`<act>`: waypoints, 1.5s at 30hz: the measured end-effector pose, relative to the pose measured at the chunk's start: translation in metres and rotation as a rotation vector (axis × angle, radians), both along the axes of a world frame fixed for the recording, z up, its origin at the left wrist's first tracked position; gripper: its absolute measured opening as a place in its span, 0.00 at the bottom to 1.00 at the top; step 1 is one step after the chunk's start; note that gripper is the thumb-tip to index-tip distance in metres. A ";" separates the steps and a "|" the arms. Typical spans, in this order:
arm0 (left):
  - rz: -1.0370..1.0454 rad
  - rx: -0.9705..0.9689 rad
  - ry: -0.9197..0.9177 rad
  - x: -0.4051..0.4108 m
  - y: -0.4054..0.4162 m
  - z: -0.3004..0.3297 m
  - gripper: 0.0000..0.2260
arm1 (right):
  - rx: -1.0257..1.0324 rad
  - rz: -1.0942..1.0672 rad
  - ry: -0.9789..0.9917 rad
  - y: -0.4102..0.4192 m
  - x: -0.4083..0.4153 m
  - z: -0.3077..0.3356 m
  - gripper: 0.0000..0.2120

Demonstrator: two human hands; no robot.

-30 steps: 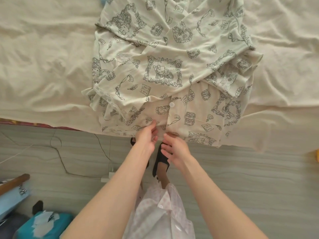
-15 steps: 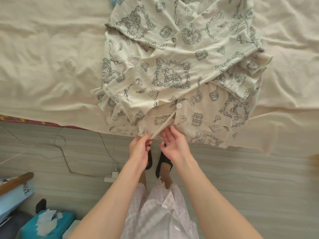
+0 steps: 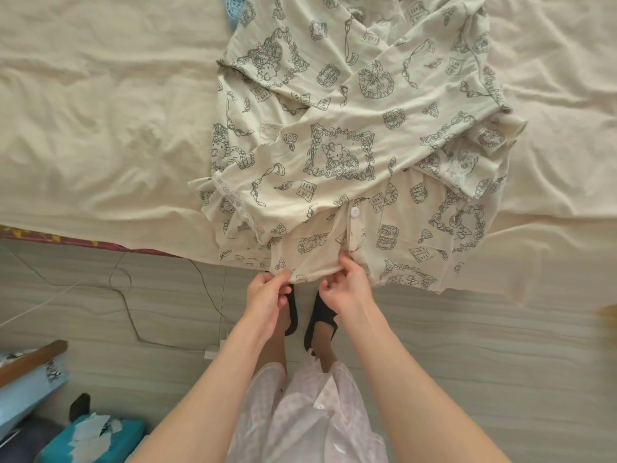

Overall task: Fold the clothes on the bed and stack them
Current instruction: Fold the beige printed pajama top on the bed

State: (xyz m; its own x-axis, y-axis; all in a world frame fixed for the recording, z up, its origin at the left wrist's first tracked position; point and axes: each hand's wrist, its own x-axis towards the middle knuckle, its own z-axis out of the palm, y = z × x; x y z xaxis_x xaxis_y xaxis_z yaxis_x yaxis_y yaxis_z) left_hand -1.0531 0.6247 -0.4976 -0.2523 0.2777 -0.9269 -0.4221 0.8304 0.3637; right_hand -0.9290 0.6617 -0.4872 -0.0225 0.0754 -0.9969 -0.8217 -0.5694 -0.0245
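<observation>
Two hands at the near hem of a printed pyjama shirt (image 3: 340,155), both pinching it. Left hand (image 3: 267,295) with fingers (image 3: 283,290) curled round the hem edge of the left front panel; right hand (image 3: 347,290) with fingers (image 3: 349,262) pinching the hem beside the button placket, just below the white button (image 3: 354,212). Hands close together, small span of hem stretched between them, probably to line up the two front panels before folding. Shirt spread face-up on the bed (image 3: 100,128), hem hanging over the bed edge toward the fingers, likely for easier reach while standing. Sleeves already crossed over the body beyond the fingers, lace cuff (image 3: 230,198) up and left of the left fingers. Blue item (image 3: 233,8) peeking out at the far edge, mostly hidden, kind unclear. No stack visible. Floor below the hands, with a cable (image 3: 127,295) left of the fingers and a teal box (image 3: 100,436) far down-left. Judged early in fold: hem straightening, main folds not yet done.
</observation>
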 end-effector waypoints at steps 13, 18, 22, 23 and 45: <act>-0.019 -0.071 -0.063 0.010 0.004 -0.001 0.07 | -0.169 0.110 -0.175 -0.026 0.031 -0.007 0.04; -0.043 0.024 0.388 -0.027 0.004 0.008 0.10 | -0.166 0.186 -0.092 -0.031 0.027 -0.005 0.04; -0.067 0.017 0.473 -0.054 0.009 0.011 0.06 | -0.116 0.196 -0.029 -0.026 0.010 0.002 0.16; 0.027 -0.023 0.359 -0.057 0.013 0.012 0.08 | -0.104 0.183 -0.005 -0.022 0.005 0.003 0.17; 0.737 -0.090 -0.318 -0.131 0.026 0.016 0.11 | -0.194 -0.094 -0.012 0.005 -0.047 0.004 0.20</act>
State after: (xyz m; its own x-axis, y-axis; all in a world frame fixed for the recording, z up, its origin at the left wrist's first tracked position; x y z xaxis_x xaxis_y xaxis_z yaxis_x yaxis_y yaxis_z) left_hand -1.1842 0.6505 -0.4817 -0.0621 0.0635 -0.9960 -0.9447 0.3183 0.0792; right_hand -0.9760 0.6664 -0.4831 -0.0129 -0.1172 -0.9930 -0.8716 -0.4855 0.0687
